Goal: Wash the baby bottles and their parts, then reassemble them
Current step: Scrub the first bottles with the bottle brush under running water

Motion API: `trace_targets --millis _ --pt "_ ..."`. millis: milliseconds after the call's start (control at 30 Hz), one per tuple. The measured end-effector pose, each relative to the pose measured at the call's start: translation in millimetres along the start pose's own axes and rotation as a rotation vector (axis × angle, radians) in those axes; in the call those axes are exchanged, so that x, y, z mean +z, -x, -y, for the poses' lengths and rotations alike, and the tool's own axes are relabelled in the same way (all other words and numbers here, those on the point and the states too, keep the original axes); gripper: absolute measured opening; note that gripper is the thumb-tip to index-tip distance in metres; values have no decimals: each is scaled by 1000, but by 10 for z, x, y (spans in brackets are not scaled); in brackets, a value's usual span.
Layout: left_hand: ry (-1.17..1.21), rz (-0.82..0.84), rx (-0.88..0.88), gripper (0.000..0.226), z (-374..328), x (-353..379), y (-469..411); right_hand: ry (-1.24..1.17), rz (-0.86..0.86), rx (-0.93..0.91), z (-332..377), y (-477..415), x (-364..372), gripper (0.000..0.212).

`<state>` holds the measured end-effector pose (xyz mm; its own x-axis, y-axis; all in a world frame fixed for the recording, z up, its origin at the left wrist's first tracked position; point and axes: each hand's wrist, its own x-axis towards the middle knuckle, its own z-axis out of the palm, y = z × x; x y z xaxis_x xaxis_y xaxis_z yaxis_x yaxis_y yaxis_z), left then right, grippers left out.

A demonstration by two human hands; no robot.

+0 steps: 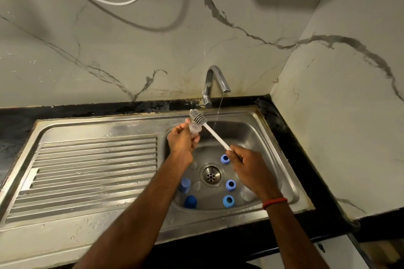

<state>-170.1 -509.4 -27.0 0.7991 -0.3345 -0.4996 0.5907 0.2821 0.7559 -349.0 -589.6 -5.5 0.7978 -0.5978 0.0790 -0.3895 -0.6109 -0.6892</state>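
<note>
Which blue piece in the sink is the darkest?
The navy cap in the near left corner of the sink; the other blue pieces are all paler, and three show open holes.

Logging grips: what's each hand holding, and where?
Left hand holds a clear teat round its body; right hand grips the bottle brush at its handle end.

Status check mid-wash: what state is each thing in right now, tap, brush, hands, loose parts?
Tap: running, thin stream.
Brush: bristle head at the clear part.
Left hand: holds the clear part over the sink.
Right hand: grips the brush handle.
Blue rings: three, loose in the sink, unassembled.
Blue caps: two, loose in the sink.
Drain: unplugged.
</note>
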Motion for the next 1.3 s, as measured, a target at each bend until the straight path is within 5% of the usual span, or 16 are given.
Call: trace_targets --millis 133,367,533,700,767,1133,1300 --pt "73 -63 -130 11 17 -53 86 -40 91 -28 -82 -10 -44 26" --pt "193 19 -231 53 139 -276 34 -86 84 41 -213 -4 -82 24" --pt "227 120 -293 52 239 -334 36 -130 88 91 -328 1 -141 19" --pt "150 182 -277 25 330 -336 5 -123 110 102 -442 5 -190 15" --pt "16 211 -230 11 399 -323 -34 -118 109 91 -509 -12 -228 16" --pt "-1345 442 256 17 1137 -523 -331 -83 148 195 -977 -98 -287 18" --pt "-1744 578 198 12 1450 -583 -379 -69 187 190 -1161 -126 -275 18"
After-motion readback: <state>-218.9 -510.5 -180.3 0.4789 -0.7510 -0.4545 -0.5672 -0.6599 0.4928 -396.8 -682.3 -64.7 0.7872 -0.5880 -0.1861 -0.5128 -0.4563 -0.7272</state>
